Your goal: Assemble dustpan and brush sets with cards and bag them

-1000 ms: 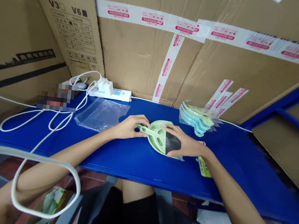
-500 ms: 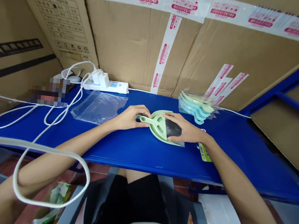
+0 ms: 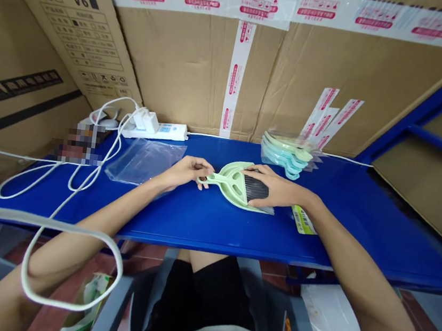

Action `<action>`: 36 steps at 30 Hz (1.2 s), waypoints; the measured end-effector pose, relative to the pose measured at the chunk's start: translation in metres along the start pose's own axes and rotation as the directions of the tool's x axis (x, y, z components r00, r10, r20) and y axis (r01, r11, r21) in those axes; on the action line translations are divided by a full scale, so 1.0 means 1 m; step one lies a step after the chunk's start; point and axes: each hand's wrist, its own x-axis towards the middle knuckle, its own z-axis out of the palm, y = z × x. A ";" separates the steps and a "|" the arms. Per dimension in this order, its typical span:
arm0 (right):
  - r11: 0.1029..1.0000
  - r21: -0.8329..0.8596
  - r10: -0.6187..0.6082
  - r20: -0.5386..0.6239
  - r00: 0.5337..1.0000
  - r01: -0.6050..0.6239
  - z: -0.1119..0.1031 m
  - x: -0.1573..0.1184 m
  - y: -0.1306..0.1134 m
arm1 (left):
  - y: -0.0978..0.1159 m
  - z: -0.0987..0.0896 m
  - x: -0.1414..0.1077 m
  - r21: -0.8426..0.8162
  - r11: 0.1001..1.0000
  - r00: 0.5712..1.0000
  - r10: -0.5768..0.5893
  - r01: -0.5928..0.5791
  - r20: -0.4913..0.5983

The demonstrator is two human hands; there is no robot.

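On the blue table lies a light green dustpan (image 3: 223, 194) with a small hand brush (image 3: 238, 183) nested in it, their handles together pointing left. Dark bristles (image 3: 255, 188) fan out to the right. My left hand (image 3: 188, 172) pinches the looped handle end between thumb and fingers. Over the bristles curves my right hand (image 3: 280, 189), fingers on the far side and thumb on the near side, gripping the brush and pan. A yellow-green printed card (image 3: 303, 221) is partly hidden under my right wrist.
Bagged green and blue dustpan sets (image 3: 287, 155) are stacked at the back right. A clear plastic bag (image 3: 144, 161) lies left, before a white power strip (image 3: 164, 132). A white cable (image 3: 76, 228) loops across my left forearm. Cardboard (image 3: 193, 65) walls the back.
My left hand has shifted slightly left to the handle's end, its fingers now closed around the loop. My right hand keeps its place on the bristles. The view has shifted a little.
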 end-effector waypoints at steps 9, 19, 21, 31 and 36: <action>0.980 -0.093 -0.182 -0.076 0.980 0.175 0.019 0.009 -0.013 | 0.006 0.009 -0.003 -0.160 0.972 0.984 -0.162 0.171 0.068; 0.972 -0.104 -0.216 -0.060 0.975 0.209 0.024 0.013 -0.020 | 0.007 0.008 -0.003 -0.153 0.955 0.966 -0.242 0.254 0.090; 0.971 -0.098 -0.223 -0.055 0.973 0.217 0.024 0.014 -0.021 | 0.006 0.007 -0.003 -0.156 0.953 0.964 -0.249 0.261 0.092; 0.981 0.007 -0.192 -0.049 0.980 0.193 0.011 0.009 -0.027 | 0.003 0.006 -0.002 -0.171 0.951 0.965 -0.251 0.259 0.071; 0.987 0.143 0.088 -0.060 0.994 -0.079 -0.055 -0.035 -0.017 | 0.001 0.002 -0.001 -0.161 0.954 0.965 -0.236 0.252 0.114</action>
